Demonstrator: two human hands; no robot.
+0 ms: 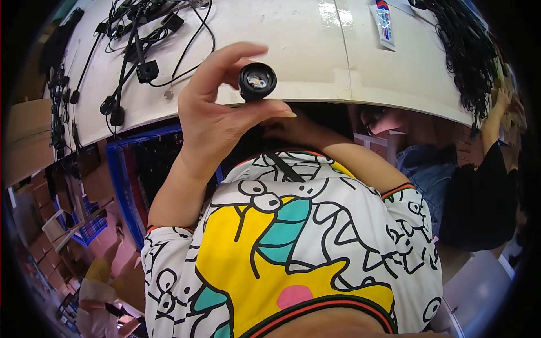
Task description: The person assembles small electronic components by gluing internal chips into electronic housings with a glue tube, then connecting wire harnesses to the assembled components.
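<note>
cylinder [257, 81] looks black, round and shiny-ended.

Glassy-ended cylinder [257, 81], smooth glossy tabletop [304, 56]

White cartoon-print shirt [298, 236]; red-striped collar [329, 301]

Printed marks, pale on blue, run along the tube [385, 27] on the white table [293, 53], with red at its far end. They are too small and blurred to read; nothing else is legible.
</note>
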